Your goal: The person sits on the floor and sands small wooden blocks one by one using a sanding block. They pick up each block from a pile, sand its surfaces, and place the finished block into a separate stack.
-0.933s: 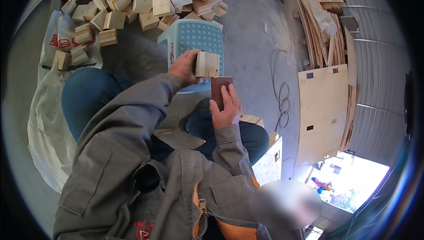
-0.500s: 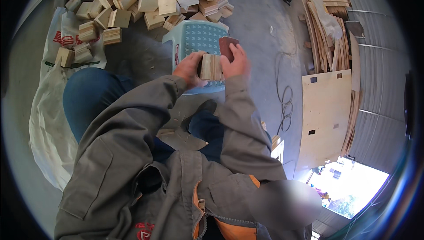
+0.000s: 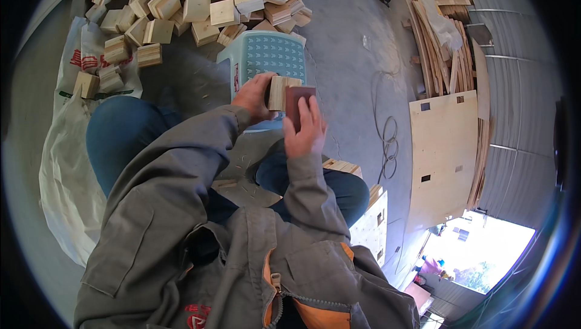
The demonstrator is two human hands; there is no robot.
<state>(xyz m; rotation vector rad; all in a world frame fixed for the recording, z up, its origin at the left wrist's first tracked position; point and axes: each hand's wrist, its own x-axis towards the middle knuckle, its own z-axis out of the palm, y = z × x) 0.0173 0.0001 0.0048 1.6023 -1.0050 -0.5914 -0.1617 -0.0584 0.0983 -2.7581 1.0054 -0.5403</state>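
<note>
Fingers of the left hand (image 3: 253, 96) are clamped on a wooden block (image 3: 277, 94), and those of the right hand (image 3: 306, 132) hold a reddish-brown pad (image 3: 293, 100), slightly spread upon its face. This block is located above the near part of a light blue stool (image 3: 275, 54); whether it touches the stool, I cannot tell. Beyond the far edge of the stool, a heap of similar blocks (image 3: 223, 11) closes the room. To the right, a wide strip of grey floor (image 3: 345, 69) extends toward a thin looped cable (image 3: 388, 147). On the left, the person's bent knee (image 3: 121, 141) stands beside a white sack (image 3: 66, 166).

The block is pale and squarish, with layered lines on its visible side. The pad is flat, rectangular, and covers part of the block's right edge in this view.

The left forearm reaches diagonally to the right, the right forearm nearly straight forward; the right thumb lies along the pad's left edge.
</note>
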